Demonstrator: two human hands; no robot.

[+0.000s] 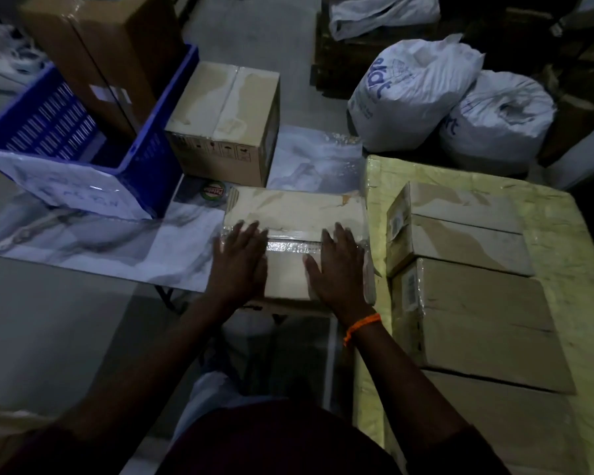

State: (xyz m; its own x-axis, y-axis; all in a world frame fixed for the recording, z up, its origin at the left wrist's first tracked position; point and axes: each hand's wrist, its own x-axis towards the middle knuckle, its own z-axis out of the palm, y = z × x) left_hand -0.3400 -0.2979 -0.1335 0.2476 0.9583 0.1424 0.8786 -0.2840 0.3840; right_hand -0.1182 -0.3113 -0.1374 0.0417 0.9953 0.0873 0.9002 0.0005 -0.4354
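Your left hand (239, 257) and right hand (338, 265) lie flat with fingers spread, pressing the taped seam (294, 246) of the cardboard box (295, 207). The box sits on the marble-patterned table (117, 241), just beside the yellow-wrapped package (556, 214); a tape roll (213, 190) lies behind it.

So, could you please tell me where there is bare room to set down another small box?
The marble tabletop is bare in front of the blue crate, left of the left hand. A smaller bare patch lies between the taped carton and the white sacks. The yellow-wrapped block on the right is crowded with cartons.
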